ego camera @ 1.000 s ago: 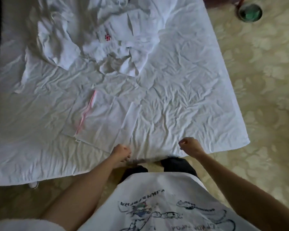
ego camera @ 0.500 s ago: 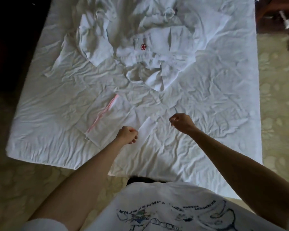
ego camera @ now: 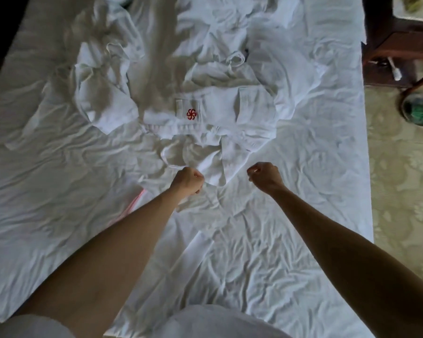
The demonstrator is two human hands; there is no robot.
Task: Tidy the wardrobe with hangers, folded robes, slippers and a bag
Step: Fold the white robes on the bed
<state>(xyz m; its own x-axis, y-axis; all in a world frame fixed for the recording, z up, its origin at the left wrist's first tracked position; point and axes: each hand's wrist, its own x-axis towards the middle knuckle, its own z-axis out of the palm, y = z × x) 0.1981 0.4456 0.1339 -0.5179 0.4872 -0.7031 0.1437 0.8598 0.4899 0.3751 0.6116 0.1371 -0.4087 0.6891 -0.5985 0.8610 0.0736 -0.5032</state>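
Note:
A crumpled white robe (ego camera: 230, 111) with a red pinwheel logo (ego camera: 191, 114) lies spread across the middle of the bed. My left hand (ego camera: 188, 181) is curled into a fist right at the robe's near edge, and I see nothing in it. My right hand (ego camera: 264, 175) is also a fist, a little to the right of that edge and apart from the cloth. A flat white bag with a pink strip (ego camera: 135, 203) lies on the sheet, mostly hidden under my left forearm.
The wrinkled white sheet (ego camera: 303, 228) covers the whole bed. Dark wooden furniture (ego camera: 396, 45) stands at the far right, with a round green object (ego camera: 418, 112) on the patterned carpet (ego camera: 405, 191) beside the bed.
Both fists have travelled from the bed's near edge up over the sheet to the robe's near edge. The view has moved forward over the bed, and the bag now lies under my left forearm.

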